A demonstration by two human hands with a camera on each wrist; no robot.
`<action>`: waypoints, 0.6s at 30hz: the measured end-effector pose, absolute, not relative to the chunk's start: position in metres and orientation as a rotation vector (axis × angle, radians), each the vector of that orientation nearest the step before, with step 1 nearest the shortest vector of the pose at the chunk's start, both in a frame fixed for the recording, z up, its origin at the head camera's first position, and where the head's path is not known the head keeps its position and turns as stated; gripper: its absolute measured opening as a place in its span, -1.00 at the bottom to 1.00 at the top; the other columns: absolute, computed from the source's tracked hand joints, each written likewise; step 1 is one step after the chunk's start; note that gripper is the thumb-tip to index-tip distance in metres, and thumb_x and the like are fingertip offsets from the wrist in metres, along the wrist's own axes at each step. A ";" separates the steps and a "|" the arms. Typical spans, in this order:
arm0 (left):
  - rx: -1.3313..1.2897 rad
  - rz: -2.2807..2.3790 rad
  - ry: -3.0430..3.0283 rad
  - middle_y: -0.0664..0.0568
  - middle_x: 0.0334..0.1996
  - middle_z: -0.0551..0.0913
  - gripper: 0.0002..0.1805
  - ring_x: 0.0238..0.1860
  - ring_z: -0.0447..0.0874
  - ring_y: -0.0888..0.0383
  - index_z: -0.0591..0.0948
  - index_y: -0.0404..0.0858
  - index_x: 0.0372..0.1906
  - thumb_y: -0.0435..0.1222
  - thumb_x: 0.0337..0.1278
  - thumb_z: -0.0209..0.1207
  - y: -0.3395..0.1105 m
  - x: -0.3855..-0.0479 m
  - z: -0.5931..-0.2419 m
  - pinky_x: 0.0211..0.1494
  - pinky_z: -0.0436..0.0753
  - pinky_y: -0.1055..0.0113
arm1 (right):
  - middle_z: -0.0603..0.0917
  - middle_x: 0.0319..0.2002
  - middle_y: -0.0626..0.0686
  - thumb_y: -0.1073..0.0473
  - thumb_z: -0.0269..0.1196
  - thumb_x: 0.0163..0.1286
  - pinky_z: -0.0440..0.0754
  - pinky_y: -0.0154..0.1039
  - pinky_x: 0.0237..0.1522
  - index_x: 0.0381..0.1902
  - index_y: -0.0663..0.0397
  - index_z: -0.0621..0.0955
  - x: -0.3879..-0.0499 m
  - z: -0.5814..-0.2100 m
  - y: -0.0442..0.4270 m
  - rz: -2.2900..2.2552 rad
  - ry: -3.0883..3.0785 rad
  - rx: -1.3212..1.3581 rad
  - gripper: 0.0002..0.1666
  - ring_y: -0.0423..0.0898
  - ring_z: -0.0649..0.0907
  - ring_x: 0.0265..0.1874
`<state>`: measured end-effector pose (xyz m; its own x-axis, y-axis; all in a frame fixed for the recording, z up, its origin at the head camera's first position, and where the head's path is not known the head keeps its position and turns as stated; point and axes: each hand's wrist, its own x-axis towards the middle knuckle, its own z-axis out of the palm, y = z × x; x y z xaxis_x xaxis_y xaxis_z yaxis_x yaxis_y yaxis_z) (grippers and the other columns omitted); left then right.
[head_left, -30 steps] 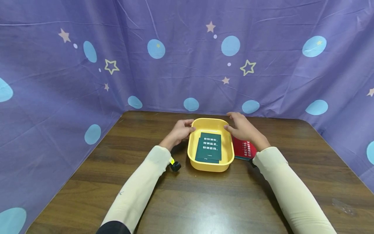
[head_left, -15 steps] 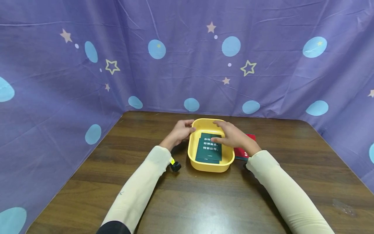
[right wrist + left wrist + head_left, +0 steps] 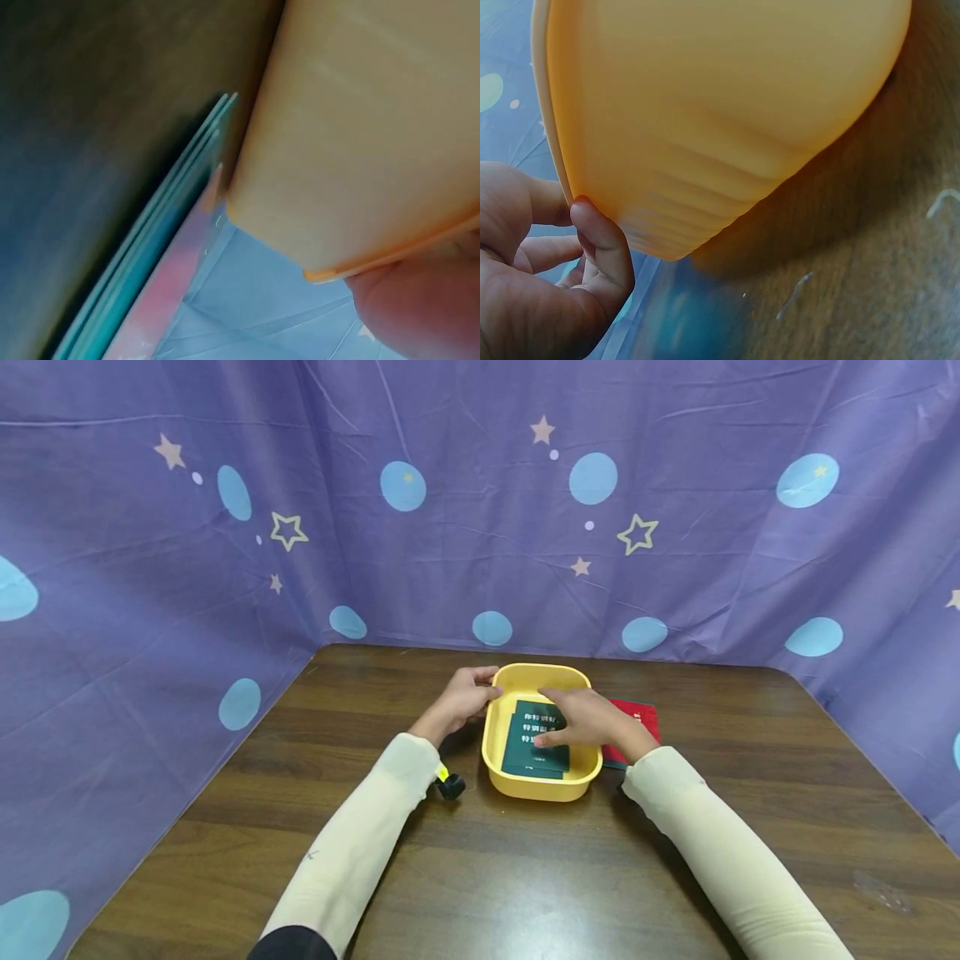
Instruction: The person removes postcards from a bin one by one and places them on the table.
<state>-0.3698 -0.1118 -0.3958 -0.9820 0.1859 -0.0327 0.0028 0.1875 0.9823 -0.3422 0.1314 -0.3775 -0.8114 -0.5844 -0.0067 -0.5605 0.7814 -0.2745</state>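
Note:
A yellow plastic basin point(image 3: 542, 790) stands on the table with dark green booklets point(image 3: 528, 752) lying in it, white writing on the top one. My left hand point(image 3: 461, 695) pinches the basin's left rim; in the left wrist view, thumb and fingers meet at the edge of the basin wall point(image 3: 727, 90). Over the right rim reaches my right hand point(image 3: 588, 718), thumb and fingers spread apart above the top booklet, covering part of its writing. Whether the fingertips touch the booklet cannot be made out. The right wrist view shows only part of that hand point(image 3: 420, 300) beside the basin's rim.
Red booklets point(image 3: 637, 714), stacked with green ones in the right wrist view, lie right of the basin, partly under my right forearm. The wooden table point(image 3: 480, 868) ends at a purple curtain point(image 3: 465, 560) behind. A clear scrap point(image 3: 881, 892) lies at the right.
My right hand has moved left and down from the basin's right rim to above the green booklets inside. More of the red booklets is uncovered. My left hand stays on the rim.

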 end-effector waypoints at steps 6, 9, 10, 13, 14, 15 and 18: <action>0.174 1.904 2.305 -0.18 0.17 0.55 -0.38 -0.24 0.65 0.04 0.38 -0.31 0.50 -0.45 0.38 0.18 -0.112 -0.371 -0.396 -0.45 0.65 0.44 | 0.59 0.30 0.15 -0.47 0.40 0.16 0.23 0.21 0.51 0.57 0.12 0.28 -0.342 -0.379 0.128 -0.269 2.887 -0.920 0.24 0.12 0.53 0.29; 0.172 1.910 2.305 -0.17 0.15 0.56 -0.38 -0.21 0.66 0.03 0.38 -0.31 0.50 -0.45 0.37 0.18 -0.113 -0.371 -0.396 -0.43 0.68 0.43 | 0.60 0.29 0.14 -0.50 0.39 0.14 0.16 0.23 0.53 0.57 0.10 0.28 -0.341 -0.378 0.127 -0.217 2.871 -0.914 0.26 0.10 0.53 0.29; 0.171 1.913 2.304 -0.17 0.15 0.56 -0.38 -0.21 0.66 0.03 0.39 -0.31 0.49 -0.45 0.37 0.18 -0.113 -0.372 -0.396 -0.42 0.68 0.43 | 0.60 0.29 0.14 -0.51 0.38 0.14 0.14 0.23 0.54 0.57 0.10 0.28 -0.341 -0.378 0.127 -0.200 2.866 -0.912 0.26 0.10 0.53 0.28; 0.173 1.919 2.298 -0.17 0.15 0.56 -0.38 -0.22 0.66 0.04 0.39 -0.32 0.49 -0.46 0.37 0.18 -0.113 -0.372 -0.397 -0.42 0.68 0.42 | 0.59 0.30 0.14 -0.54 0.37 0.11 0.10 0.22 0.55 0.58 0.08 0.27 -0.341 -0.378 0.127 -0.147 2.857 -0.908 0.29 0.08 0.53 0.28; 0.173 1.919 2.295 -0.17 0.15 0.56 -0.38 -0.21 0.67 0.03 0.38 -0.32 0.50 -0.46 0.36 0.18 -0.113 -0.372 -0.397 -0.41 0.69 0.41 | 0.59 0.30 0.14 -0.55 0.37 0.10 0.09 0.22 0.55 0.58 0.08 0.27 -0.341 -0.379 0.127 -0.128 2.854 -0.910 0.30 0.08 0.53 0.29; 0.174 1.920 2.292 -0.17 0.15 0.56 -0.38 -0.21 0.67 0.02 0.38 -0.31 0.50 -0.46 0.36 0.18 -0.113 -0.372 -0.397 -0.40 0.69 0.41 | 0.59 0.30 0.14 -0.56 0.37 0.09 0.08 0.22 0.56 0.58 0.07 0.27 -0.341 -0.379 0.127 -0.110 2.853 -0.912 0.30 0.09 0.53 0.29; 0.176 1.919 2.287 -0.17 0.17 0.55 -0.37 -0.22 0.66 0.02 0.38 -0.31 0.50 -0.45 0.37 0.18 -0.113 -0.372 -0.397 -0.40 0.69 0.40 | 0.59 0.29 0.16 -0.57 0.38 0.07 0.06 0.22 0.55 0.58 0.05 0.27 -0.340 -0.379 0.126 -0.075 2.849 -0.916 0.31 0.11 0.53 0.28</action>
